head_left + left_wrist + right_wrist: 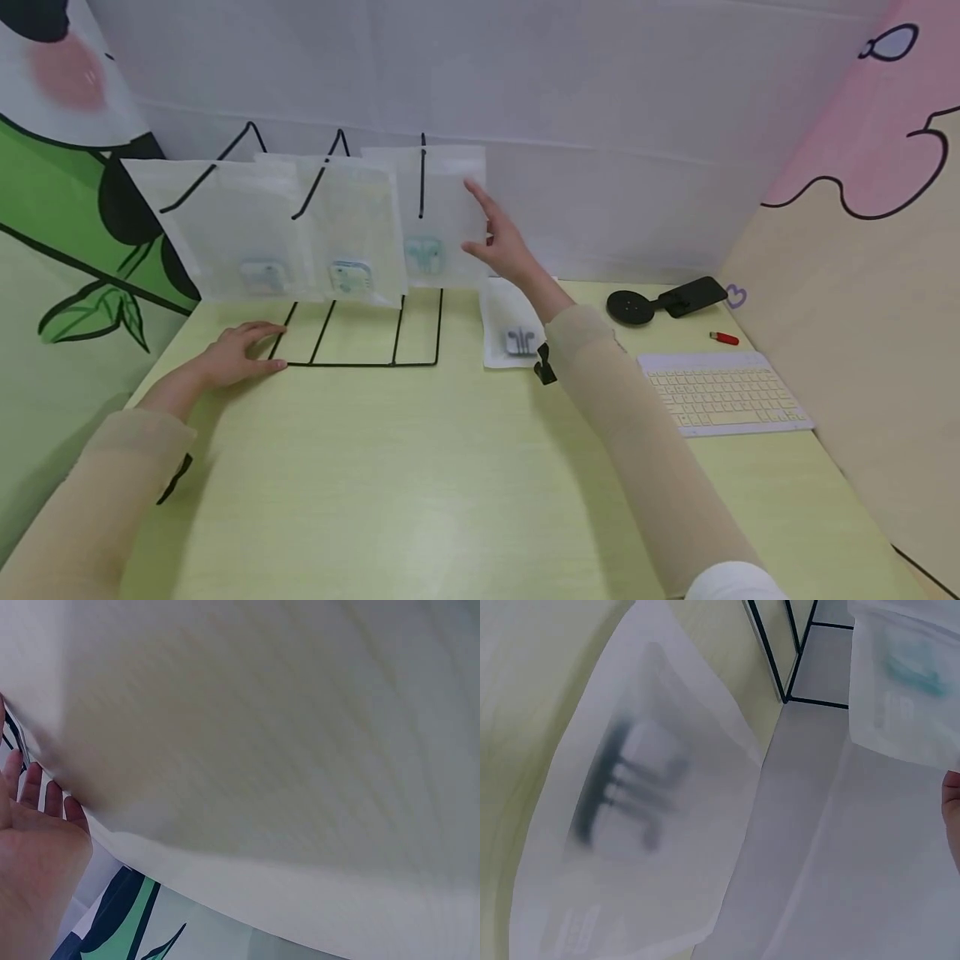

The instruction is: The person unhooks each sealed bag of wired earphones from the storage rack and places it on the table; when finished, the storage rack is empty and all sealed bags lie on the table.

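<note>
A black wire rack (340, 364) stands at the back left of the table, with three prongs. Translucent white pouches hang on it: a left pouch (225, 221), a middle pouch (360, 225) and a right pouch (450, 196), each with earphones faintly showing inside. My left hand (232, 354) rests at the left corner of the rack's base, thumb and fingers apart. Beside the right pouch's right edge is my right hand (506, 246), index finger extended and thumb apart from it. Whether it touches the pouch I cannot tell. Another pouch (667, 885) lies on the table below the right forearm.
Right of the lying pouch, a black stand with a round base (630, 307) lies at the back. A small red USB stick (723, 338) and a white keyboard (723, 396) lie along the right edge. A white sheet (600, 208) hangs behind the table.
</note>
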The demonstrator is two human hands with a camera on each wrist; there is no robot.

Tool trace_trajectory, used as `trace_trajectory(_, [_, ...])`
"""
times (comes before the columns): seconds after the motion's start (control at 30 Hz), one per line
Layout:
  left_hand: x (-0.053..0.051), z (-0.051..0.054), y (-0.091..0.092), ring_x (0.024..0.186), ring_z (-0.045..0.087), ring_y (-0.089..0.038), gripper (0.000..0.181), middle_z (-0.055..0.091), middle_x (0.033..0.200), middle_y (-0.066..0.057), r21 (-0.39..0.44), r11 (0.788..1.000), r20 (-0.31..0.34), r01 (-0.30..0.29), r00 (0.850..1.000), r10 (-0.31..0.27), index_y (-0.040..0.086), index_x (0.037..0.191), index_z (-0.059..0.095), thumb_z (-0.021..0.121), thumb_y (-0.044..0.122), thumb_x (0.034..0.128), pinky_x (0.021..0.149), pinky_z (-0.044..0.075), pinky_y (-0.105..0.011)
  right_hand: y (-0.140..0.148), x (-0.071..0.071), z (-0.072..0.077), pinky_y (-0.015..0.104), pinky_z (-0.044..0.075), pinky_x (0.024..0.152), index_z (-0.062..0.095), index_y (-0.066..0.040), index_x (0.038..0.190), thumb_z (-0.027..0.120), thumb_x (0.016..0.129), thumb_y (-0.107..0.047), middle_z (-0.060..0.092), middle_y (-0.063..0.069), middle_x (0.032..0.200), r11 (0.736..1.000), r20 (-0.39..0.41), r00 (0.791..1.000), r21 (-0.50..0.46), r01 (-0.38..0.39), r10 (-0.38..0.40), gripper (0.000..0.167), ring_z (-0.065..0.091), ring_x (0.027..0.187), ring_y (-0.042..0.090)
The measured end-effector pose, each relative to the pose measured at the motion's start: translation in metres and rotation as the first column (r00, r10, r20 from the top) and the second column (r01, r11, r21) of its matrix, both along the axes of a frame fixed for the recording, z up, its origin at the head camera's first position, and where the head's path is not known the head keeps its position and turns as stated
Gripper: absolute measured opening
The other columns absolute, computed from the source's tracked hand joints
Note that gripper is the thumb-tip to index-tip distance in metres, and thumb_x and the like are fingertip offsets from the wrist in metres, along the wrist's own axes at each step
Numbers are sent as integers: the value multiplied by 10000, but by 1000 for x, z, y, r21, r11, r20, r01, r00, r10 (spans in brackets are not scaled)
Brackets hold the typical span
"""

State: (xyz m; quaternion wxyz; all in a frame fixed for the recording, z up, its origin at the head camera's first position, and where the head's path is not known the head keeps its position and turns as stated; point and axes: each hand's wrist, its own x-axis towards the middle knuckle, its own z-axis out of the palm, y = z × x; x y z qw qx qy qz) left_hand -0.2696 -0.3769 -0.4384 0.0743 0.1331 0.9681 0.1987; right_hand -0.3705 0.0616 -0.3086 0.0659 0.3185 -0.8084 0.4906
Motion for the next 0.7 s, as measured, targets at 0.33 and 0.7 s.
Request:
trace_trajectory(0.33, [-1,-1,-2,1266,173,-607,754,203,1473,-315,2,1000,11,-2,1000,2,40,1445,333,623,452,884,903,201,-762,5,-17,-19,259,465,694,142,-413,1501,622,898,-45,489,32,1261,996,-61,997,77,51,-46,854,439,819,168])
trace_trajectory(0.7, [-2,-2,-2,1266,163,-609,762,192,1475,-315,9,1000,25,-5,1000,5,44,1449,324,623,457,883,902,193,-760,14,-5,-8,266,440,674,154,-285,1524,581,918,-18,281,-13,1521,990,-129,991,143,-4,23,788,388,910,197])
